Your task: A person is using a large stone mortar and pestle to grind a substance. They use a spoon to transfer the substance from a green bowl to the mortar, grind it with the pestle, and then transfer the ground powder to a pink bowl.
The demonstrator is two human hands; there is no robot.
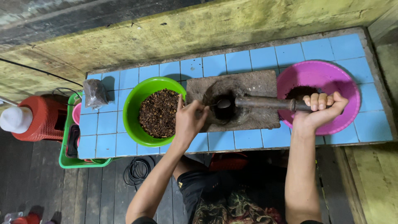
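Left hand (190, 120) pinches a spoon (222, 103), its bowl dipped in the stone mortar (253, 85) at centre. Right hand (319, 110) grips the pestle (269, 103), lying across toward three o'clock. Green bowl (137, 97) at nine o'clock holds brown spice; pink bowl (331, 74) holds dark powder.

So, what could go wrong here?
1. The left hand dips a spoon into the mortar while the right hand holds the pestle over it: fingers could get struck.
2. The green bowl sits near the counter edge and might be knocked off.
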